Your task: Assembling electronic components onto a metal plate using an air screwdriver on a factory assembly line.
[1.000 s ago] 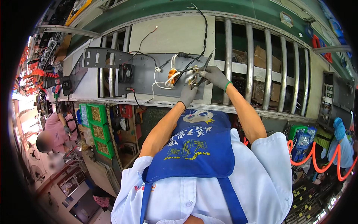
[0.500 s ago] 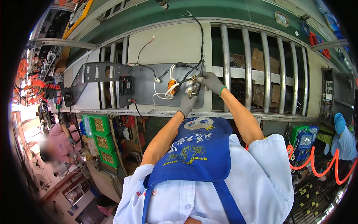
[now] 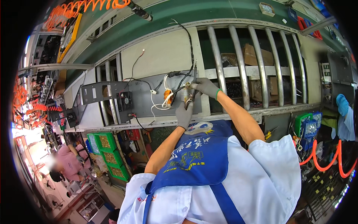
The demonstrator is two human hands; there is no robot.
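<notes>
A grey metal panel (image 3: 143, 100) lies on the near part of the bench (image 3: 160, 46), and toward its right end sits a silver ribbed coil (image 3: 185, 95). The right hand (image 3: 206, 88), in a grey glove, comes in from the right with its fingers closed narrowly around a dark cable (image 3: 195, 72), which runs from near to far just right of the coil. The left hand (image 3: 184, 115), gloved alike, is at the coil's near end with its fingers close together; whether it grips anything there I cannot tell. Just left of the silver coil is an orange coil (image 3: 168, 97), with white wires (image 3: 166, 105) beside it. Farther left stands a black fan (image 3: 126, 100); metal rollers (image 3: 239, 67) lie to the panel's right.
</notes>
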